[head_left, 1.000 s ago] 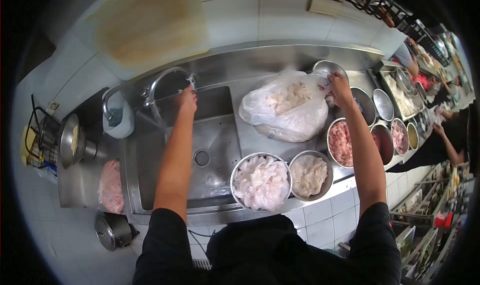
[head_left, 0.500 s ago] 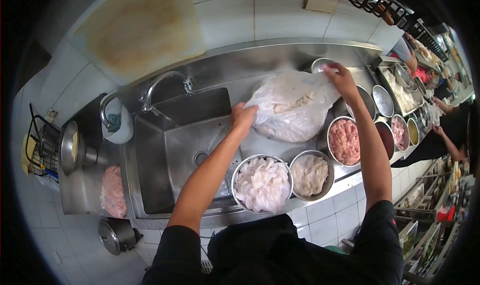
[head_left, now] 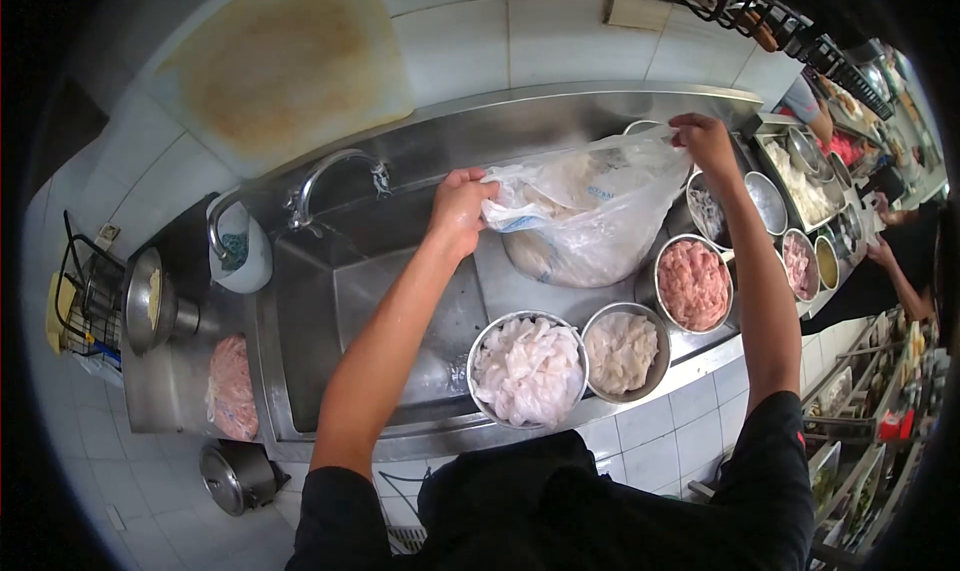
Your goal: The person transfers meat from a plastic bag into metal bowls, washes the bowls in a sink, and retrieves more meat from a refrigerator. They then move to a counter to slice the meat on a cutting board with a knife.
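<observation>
A large clear plastic bag (head_left: pixel 600 236) with pale contents rests on the steel counter beside the sink, its upper edge pulled wide. My left hand (head_left: pixel 462 209) is closed on the left side of the bag's edge, and my right hand (head_left: pixel 704 143) pinches the right end. Just in front of the bag stand a bowl heaped with whitish sliced meat (head_left: pixel 528 371) and a pot of paler beige pieces (head_left: pixel 622 353). Below my right forearm is a container of pink meat (head_left: pixel 693 284).
To the left lies a steel sink (head_left: pixel 365 311) with a curved faucet (head_left: pixel 335 166). A white bucket (head_left: pixel 243 251) and a bag of pink meat (head_left: pixel 232 386) sit beyond it. More metal bowls (head_left: pixel 767 203) line the right, where another person's arm (head_left: pixel 895 281) shows.
Both hands have risen, lifting and stretching the bag's edge upward. My left hand also shifted slightly left, and the printed side of the bag now shows.
</observation>
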Motion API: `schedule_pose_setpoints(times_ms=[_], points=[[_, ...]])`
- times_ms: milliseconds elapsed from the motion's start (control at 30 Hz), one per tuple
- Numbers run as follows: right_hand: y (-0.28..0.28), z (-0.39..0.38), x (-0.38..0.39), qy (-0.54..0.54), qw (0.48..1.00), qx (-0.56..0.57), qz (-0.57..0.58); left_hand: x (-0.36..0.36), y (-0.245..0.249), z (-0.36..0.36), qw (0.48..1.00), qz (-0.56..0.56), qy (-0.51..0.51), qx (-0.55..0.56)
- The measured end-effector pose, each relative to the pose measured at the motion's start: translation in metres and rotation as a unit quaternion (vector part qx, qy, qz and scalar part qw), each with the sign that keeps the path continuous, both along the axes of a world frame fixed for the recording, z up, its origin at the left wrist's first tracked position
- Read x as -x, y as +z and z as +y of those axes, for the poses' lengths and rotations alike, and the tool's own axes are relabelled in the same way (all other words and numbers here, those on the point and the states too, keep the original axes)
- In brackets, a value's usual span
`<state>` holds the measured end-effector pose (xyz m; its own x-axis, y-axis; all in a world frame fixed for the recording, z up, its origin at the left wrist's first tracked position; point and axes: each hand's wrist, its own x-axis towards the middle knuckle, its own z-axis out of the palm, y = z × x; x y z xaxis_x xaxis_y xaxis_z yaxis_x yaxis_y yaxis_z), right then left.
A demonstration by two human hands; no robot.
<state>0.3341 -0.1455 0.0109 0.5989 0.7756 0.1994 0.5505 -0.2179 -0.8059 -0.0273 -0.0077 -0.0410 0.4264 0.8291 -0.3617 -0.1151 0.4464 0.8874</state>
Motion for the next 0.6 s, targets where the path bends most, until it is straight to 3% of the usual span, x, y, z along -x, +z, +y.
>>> schedule_pose_setpoints(times_ms=[133, 200, 233, 267, 333, 400, 433, 600], points=[[0.007, 0.005, 0.049, 0.188, 0.961, 0.076, 0.187, 0.009, -0.002, -0.014, 0.998, 0.048, -0.001, -0.039], [0.009, 0.006, 0.088, 0.274, 0.914, 0.113, 0.278, 0.011, 0.0, -0.018, 0.987, 0.093, 0.003, -0.128], [0.005, 0.009, 0.108, 0.248, 0.937, 0.224, 0.099, 0.012, 0.0, -0.019, 0.978, 0.115, 0.005, -0.173], [0.001, 0.012, 0.121, 0.212, 0.918, 0.323, -0.086, 0.011, 0.001, -0.019, 0.961, 0.159, 0.013, -0.227], [-0.068, 0.022, 0.104, 0.109, 0.902, 0.289, -0.303, 0.009, 0.004, -0.018, 0.911, 0.245, 0.028, -0.33], [-0.112, 0.033, 0.083, 0.034, 0.871, 0.274, -0.405, 0.006, 0.006, -0.015, 0.902, 0.262, 0.029, -0.342], [-0.122, 0.038, 0.072, 0.014, 0.868, 0.288, -0.404, 0.004, 0.005, -0.014, 0.897, 0.272, 0.029, -0.346], [-0.097, 0.033, 0.025, -0.002, 0.84, 0.302, -0.45, -0.005, 0.008, 0.001, 0.942, 0.172, 0.075, -0.278]])
